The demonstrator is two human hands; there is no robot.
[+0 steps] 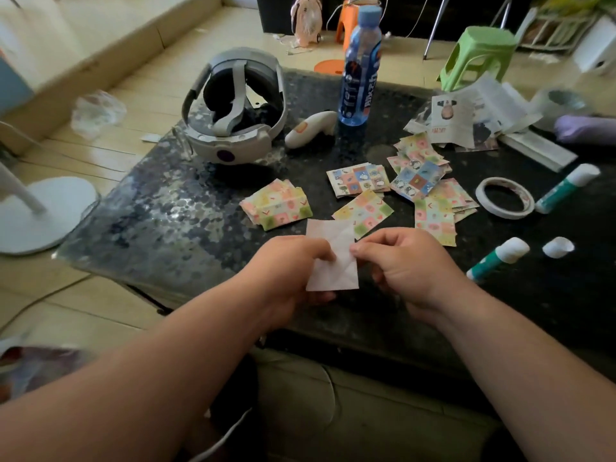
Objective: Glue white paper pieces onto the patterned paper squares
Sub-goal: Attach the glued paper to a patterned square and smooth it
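Both my hands hold a creased white paper piece [333, 258] just above the near part of the dark table. My left hand [286, 271] pinches its left edge and my right hand [403, 265] pinches its right edge. Beyond the hands lie patterned paper squares: a small stack [276, 205] to the left, a single square [363, 211] in the middle, another [358, 178] behind it, and a spread pile [430, 188] to the right. An uncapped green glue stick [496, 258] lies at the right with its white cap [558, 247] beside it. A second glue stick [566, 188] lies farther back.
A white headset [233, 105], a controller [310, 128] and a blue water bottle [360, 68] stand at the back of the speckled table [160, 221]. A tape ring [505, 197] and cut paper scraps [466, 118] lie right. A green stool [476, 55] stands behind.
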